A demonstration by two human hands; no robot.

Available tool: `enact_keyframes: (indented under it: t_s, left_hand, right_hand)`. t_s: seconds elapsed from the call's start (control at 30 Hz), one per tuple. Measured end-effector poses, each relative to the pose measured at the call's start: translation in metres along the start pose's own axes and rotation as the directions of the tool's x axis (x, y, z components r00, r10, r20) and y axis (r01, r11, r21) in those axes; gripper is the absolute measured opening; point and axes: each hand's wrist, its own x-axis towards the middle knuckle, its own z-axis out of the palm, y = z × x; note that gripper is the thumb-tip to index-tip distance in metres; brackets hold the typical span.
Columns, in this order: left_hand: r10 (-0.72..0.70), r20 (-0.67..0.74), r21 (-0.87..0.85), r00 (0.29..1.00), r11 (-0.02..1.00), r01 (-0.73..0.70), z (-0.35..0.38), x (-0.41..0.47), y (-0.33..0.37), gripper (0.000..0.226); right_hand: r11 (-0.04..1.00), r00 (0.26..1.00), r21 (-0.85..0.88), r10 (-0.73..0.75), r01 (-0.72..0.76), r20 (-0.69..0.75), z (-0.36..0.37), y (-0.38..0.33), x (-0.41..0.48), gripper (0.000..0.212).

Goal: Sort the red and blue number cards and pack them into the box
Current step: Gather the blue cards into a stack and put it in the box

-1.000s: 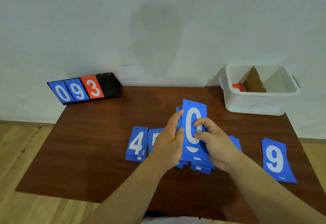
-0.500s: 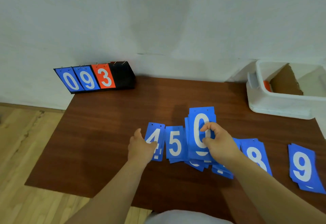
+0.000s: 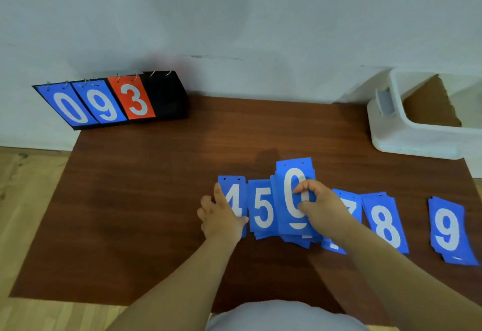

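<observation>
The right hand (image 3: 322,208) is pinching the blue 0 card (image 3: 288,200) between thumb and forefinger, its grip narrow on that card, over a pile mid-bench (image 3: 156,200); the left hand (image 3: 221,217) is resting on the 4 card (image 3: 234,195), grip loose, holding nothing; the 5 card (image 3: 263,208), 8 card (image 3: 386,223) and 9 card (image 3: 447,231) are lying in the same row; the white box (image 3: 412,137) is sitting at the far right corner.

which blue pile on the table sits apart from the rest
The 9 pile, far right: bare table separates it from the 8 pile, while the others crowd together in a row.
</observation>
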Motion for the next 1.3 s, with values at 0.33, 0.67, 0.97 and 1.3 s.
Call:
enact_keyframes:
  t_s: [0.33,0.67,0.97,1.3]
  left_hand:
    - [0.122,0.08,-0.249,0.989,0.963,-0.099,-0.006,-0.003,-0.014,0.111]
    - [-0.083,0.0,-0.728,0.997,0.683,0.056,-0.043,-0.011,-0.043,0.022]
    - [0.257,-0.021,-0.795,0.966,0.582,-0.171,-0.081,-0.05,-0.005,0.064]
    - [0.478,-0.091,-0.782,0.873,0.508,-0.36,-0.073,-0.133,0.074,0.075]
  right_hand:
    - [1.0,0.999,0.007,0.028,-0.029,0.039,0.011,-0.008,0.003,0.029]
    - [0.992,0.998,0.114,0.061,-0.063,0.027,0.014,-0.012,-0.005,0.027]
    - [0.738,0.984,0.672,-0.073,-0.058,0.165,0.006,-0.028,-0.033,0.033]
    - [0.633,0.96,0.768,-0.264,0.1,0.092,-0.049,-0.013,-0.047,0.029]
